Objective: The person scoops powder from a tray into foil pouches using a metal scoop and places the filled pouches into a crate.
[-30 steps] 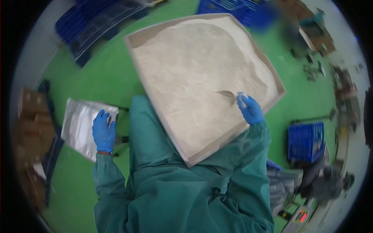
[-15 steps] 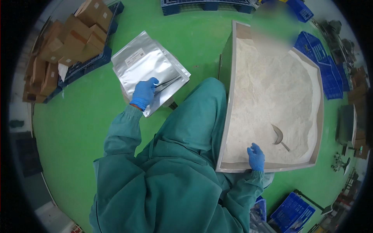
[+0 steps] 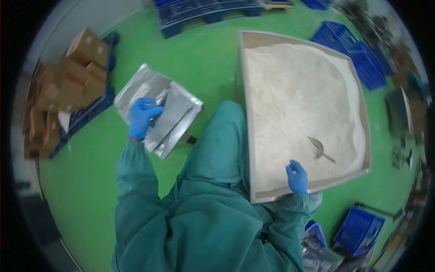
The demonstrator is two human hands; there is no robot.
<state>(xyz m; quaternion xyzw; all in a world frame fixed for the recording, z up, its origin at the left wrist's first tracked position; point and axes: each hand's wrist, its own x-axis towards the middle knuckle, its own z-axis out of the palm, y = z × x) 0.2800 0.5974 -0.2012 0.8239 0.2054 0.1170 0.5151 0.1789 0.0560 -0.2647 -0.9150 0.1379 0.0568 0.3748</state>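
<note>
My left hand, in a blue glove, is closed on the edge of a silver foil bag. This bag bends up from a small stack of similar flat foil bags, which rests on a support mostly hidden beneath. To my right, a large metal bin holds off-white powder. Just over the powder, by the bin's near rim, hangs my right hand, also blue-gloved, its fingers loosely curved and apart with nothing seen in them. A metal scoop lies on the powder ahead of that hand, not touched.
Cardboard boxes stand on a blue pallet at far left. Another blue pallet lies beyond. Blue crates sit past the bin's far right. At lower right are a blue crate and foil packaging.
The top foil bag, flat before, is now lifted and bent under my left hand. My view has shifted, and the blurred person at the bin's far side is out of sight.
</note>
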